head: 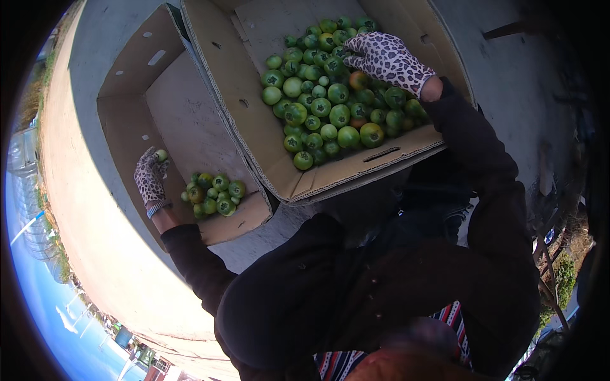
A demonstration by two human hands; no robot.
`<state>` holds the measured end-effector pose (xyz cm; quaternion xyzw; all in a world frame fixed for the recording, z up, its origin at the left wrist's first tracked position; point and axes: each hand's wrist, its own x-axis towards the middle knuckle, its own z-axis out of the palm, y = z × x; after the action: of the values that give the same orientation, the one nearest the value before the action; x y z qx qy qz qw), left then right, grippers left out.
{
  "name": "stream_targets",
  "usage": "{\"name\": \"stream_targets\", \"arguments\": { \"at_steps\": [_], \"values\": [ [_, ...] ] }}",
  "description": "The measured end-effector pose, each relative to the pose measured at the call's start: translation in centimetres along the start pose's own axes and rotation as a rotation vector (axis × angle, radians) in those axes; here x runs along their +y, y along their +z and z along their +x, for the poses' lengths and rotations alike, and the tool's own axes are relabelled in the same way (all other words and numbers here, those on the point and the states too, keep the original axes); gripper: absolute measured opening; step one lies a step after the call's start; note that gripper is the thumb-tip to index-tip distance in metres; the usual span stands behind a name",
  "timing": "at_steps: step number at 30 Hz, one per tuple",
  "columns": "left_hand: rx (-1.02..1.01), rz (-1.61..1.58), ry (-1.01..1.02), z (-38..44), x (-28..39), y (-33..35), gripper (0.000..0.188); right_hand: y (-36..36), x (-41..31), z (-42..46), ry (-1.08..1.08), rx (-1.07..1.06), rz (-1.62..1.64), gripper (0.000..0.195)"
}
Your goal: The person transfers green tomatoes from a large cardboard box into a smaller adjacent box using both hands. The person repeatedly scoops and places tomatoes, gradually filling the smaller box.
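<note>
Many green tomatoes (320, 107), a few turning orange, lie heaped in the large cardboard box (257, 138). My right hand (386, 59), in a leopard-print glove, rests over the upper right of this heap with its fingertips among the tomatoes; whether it grips one cannot be told. In the smaller cardboard box (121, 109) on the left, my left hand (151, 178), gloved alike and with a watch at the wrist, holds a small pale green tomato (162, 155). A cluster of green tomatoes (220, 182) sits at the near end of that box, to the right of this hand.
The two boxes stand side by side on a grey concrete floor (88, 71), their long walls close together. My knee juts out just below them. A brown bar-like object (503, 31) lies at the upper right. Dry branches (550, 281) show at the right edge.
</note>
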<state>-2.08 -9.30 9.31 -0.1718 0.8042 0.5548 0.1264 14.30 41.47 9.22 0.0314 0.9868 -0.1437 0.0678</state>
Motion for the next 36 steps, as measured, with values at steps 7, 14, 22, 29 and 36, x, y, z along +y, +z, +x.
{"name": "stream_targets", "arguments": {
  "at_steps": [7,14,22,29,36],
  "values": [
    [-0.403,-0.254,0.463,-13.0,7.7,12.2,0.04,-2.3,-6.3,-1.2,-0.472,0.588,0.191,0.044],
    [-0.566,-0.148,0.578,-16.5,8.4,20.7,0.062,-2.0,-10.6,-1.7,-0.614,0.453,0.108,0.049],
    [-0.109,-0.378,0.521,-9.8,8.9,13.3,0.042,1.0,-7.6,1.2,-0.245,0.16,0.5,0.043],
    [0.162,-0.295,0.289,-2.0,3.1,4.2,0.035,4.4,-8.9,5.1,-0.286,-0.218,0.2,0.04],
    [0.175,-0.165,0.272,-1.3,2.6,4.1,0.032,6.6,-9.7,6.2,-0.421,-0.222,0.006,0.026]
  ]
}}
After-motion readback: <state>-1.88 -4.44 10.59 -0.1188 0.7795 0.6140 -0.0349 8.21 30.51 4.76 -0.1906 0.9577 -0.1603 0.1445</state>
